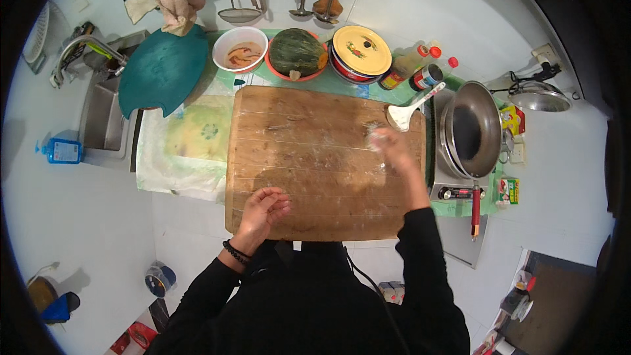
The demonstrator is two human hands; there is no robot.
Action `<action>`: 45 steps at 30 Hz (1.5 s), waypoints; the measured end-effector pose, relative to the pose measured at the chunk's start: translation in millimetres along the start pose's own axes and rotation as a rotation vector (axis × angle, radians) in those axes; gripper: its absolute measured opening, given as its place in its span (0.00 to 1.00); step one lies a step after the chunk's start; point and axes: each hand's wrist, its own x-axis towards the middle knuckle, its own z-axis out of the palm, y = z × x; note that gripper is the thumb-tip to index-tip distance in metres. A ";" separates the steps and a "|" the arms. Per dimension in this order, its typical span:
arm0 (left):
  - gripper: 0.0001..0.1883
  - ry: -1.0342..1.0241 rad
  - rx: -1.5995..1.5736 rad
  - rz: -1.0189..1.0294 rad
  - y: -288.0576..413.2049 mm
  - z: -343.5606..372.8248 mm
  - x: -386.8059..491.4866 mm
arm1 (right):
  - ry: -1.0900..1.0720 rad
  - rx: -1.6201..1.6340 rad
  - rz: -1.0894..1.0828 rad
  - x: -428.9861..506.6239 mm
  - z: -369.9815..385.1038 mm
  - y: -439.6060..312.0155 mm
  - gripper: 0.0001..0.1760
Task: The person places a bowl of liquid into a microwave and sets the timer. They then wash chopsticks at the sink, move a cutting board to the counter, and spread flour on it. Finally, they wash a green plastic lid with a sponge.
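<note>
A large wooden cutting board lies before me, dusted with white powder in places. Over its right half is my right hand, blurred, with white powder about its fingertips. Whether those fingers hold anything cannot be made out. Just beyond that hand, a white spoon with white powder in its bowl rests at the board's far right corner, its handle reaching past the edge. My left hand, loosely curled and holding nothing visible, hovers at the near left part of the board.
Behind the board stand a white bowl of liquid, a green pumpkin, a yellow-lidded pot and several bottles. Frying pans sit on a cooktop at right. A teal lid-like board leans near the sink.
</note>
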 end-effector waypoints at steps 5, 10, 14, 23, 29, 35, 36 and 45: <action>0.08 -0.054 0.021 -0.026 4.7 -6.7 5.7 | 0.353 -0.855 -0.118 -69.3 123.6 21.0 0.36; 0.09 -0.125 0.054 0.002 14.5 -5.9 1.4 | 0.100 -0.794 -0.430 -120.9 209.9 8.8 0.42; 0.09 -0.128 0.006 0.032 23.8 -12.7 -12.3 | 0.000 -0.903 -0.459 -164.2 186.3 20.2 0.43; 0.08 0.017 -0.037 0.140 26.6 -22.9 -60.2 | 0.172 -0.855 -0.334 -72.6 173.9 6.7 0.44; 0.09 0.038 -0.061 0.187 14.8 -31.1 -87.5 | -0.274 -0.897 -0.640 -147.7 184.1 14.7 0.43; 0.09 0.125 -0.056 0.167 4.9 -38.7 -96.0 | -0.118 -0.884 -0.457 -127.6 140.4 14.3 0.39; 0.09 0.115 -0.059 0.160 3.0 -36.0 -94.5 | -0.076 -0.848 -0.443 -119.9 146.8 8.8 0.38; 0.10 0.007 -0.013 0.069 -18.0 -11.6 -72.5 | -0.111 -0.616 -0.249 -126.7 145.1 -15.9 0.21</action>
